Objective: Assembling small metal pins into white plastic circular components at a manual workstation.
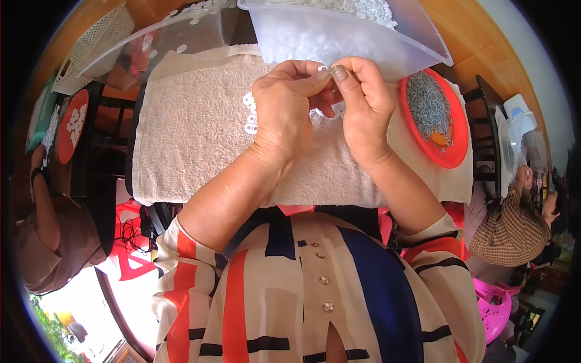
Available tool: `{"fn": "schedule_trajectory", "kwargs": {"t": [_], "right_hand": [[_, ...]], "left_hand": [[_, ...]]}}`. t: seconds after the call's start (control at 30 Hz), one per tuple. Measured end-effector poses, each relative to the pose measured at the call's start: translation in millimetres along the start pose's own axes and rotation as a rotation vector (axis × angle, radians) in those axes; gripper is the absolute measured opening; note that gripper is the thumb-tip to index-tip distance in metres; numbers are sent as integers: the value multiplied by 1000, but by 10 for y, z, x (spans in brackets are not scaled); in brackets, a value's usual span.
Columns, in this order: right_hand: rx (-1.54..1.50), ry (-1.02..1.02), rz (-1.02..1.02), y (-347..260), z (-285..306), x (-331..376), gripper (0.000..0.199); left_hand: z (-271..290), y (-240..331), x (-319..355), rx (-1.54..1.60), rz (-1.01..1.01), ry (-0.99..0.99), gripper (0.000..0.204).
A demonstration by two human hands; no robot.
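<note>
Both bare hands are raised over a beige terry towel (187, 136), near the centre of its far side. The left hand (283, 100) is clamped on a small white plastic piece (322, 68), gripped at the tips of thumb and finger. The right hand (368, 100) meets it there, its thumb and fingers drawn together at the same spot; what lies between them cannot be made out. More loose white plastic pieces (250, 115) lie on the towel beside and behind the left hand, partly covered by it.

Containers observed: directly beyond the hands stands a large translucent plastic bin (357, 51), its stock of small white pieces (363, 11) visible above the rim and blurred through the near wall. At far left, a transparent clear-walled container (206, 36) shows a few scattered white pieces.

On the right, a red oval plastic tray (457, 151) holds a heap of grey metal screws (426, 103), piled toward its far end. A small orange object (440, 140) sits among them at the near end; its kind cannot be determined.

At the left edge, a red round plate (63, 148) carries white pieces, near a green tray (40, 115). A white perforated plastic basket (101, 41) stands tilted beyond these.
</note>
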State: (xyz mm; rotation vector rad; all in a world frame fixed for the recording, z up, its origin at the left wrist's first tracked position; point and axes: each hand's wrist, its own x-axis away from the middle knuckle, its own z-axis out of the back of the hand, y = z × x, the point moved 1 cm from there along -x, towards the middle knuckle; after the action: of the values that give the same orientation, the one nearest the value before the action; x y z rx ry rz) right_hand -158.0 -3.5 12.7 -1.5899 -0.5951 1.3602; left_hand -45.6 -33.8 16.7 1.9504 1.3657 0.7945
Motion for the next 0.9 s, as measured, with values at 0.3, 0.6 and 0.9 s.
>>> {"fn": "schedule_trajectory", "kwargs": {"t": [0.3, 0.6, 0.9], "right_hand": [[285, 8, 221, 37, 27, -20, 4], [163, -31, 54, 69, 26, 15, 5], [-140, -48, -99, 5, 58, -17, 13]], "left_hand": [[-18, -22, 10, -10, -3, -2, 7], [27, -59, -6, 6, 50, 13, 8], [73, -55, -101, 85, 67, -64, 10]]}}
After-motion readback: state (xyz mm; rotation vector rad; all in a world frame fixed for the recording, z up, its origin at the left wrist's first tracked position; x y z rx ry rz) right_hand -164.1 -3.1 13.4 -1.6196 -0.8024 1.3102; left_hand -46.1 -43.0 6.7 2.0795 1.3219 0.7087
